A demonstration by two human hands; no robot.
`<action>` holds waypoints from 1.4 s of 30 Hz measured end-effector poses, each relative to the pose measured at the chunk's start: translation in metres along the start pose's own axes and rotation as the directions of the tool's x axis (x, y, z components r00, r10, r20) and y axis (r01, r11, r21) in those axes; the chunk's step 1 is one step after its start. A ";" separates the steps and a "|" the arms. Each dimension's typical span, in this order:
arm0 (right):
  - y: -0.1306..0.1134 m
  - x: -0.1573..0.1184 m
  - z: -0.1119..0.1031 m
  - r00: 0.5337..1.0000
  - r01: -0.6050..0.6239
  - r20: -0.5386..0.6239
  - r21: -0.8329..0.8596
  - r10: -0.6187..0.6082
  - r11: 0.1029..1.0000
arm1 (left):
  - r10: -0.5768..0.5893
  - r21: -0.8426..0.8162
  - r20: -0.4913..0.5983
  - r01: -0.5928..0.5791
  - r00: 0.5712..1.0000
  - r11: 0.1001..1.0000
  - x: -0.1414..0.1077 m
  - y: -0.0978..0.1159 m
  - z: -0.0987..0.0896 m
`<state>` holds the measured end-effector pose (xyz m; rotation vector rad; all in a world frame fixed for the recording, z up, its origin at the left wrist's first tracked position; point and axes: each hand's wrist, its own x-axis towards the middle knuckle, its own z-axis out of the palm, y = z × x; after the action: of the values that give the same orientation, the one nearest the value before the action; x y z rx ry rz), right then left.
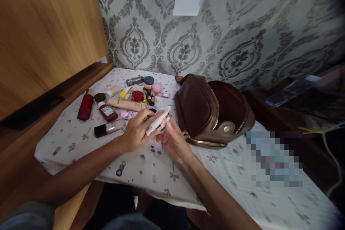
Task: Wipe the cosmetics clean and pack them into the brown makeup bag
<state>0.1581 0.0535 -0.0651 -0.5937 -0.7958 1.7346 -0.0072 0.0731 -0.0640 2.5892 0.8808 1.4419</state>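
Evidently, both hands are occupied above the tablecloth (83, 147). We find the left hand (136, 133) closed on a thin white sheet (155, 126), and the right hand (175, 142) curled narrowly around the rim of a small round case (167, 120), thumb uppermost. Sheet and case meet between the hands, just left of the brown bag (195, 111). We judge that the right grip steadies the case while the left presses the sheet to it; the left thumb's exact position we cannot tell. The toiletries lie grouped beyond the left hand, presumably to stay within reach, and the bag's open side lets its interior be seen.

As to materials, we note smooth, leather-like panels on the bag, with a gold-toned zip (206, 143) of fine teeth. We record a soft beige tube (126, 104), a clear-walled bottle (114, 127) with a square black cap, a glossy dark red bottle (85, 107) and a squat jar (149, 82) under a blue lid. The tablecloth is printed fabric, lightly creased.
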 end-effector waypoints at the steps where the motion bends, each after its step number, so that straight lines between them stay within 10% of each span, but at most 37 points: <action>1: 0.001 0.000 0.000 1.000 0.000 0.011 -0.005 0.000 1.000 | 0.002 -0.008 -0.012 -0.002 1.000 1.000 0.000 0.000 0.000; 13: -0.003 -0.002 0.002 1.000 0.011 -0.028 0.154 -0.007 0.988 | -0.096 0.011 0.008 0.096 0.995 0.995 0.004 -0.002 -0.001; 24: 0.009 -0.005 0.008 0.985 -0.110 0.125 -0.084 0.120 0.990 | -0.207 -0.014 -0.012 0.207 0.978 0.978 0.006 -0.005 -0.004; 42: -0.009 0.004 0.000 1.000 -0.003 -0.013 0.254 0.007 0.967 | 0.187 -0.029 0.084 -0.186 0.979 0.982 0.005 -0.007 0.005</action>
<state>0.1625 0.0594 -0.0589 -0.4330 -0.5503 1.8000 -0.0046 0.0827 -0.0650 2.7587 0.6235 1.3574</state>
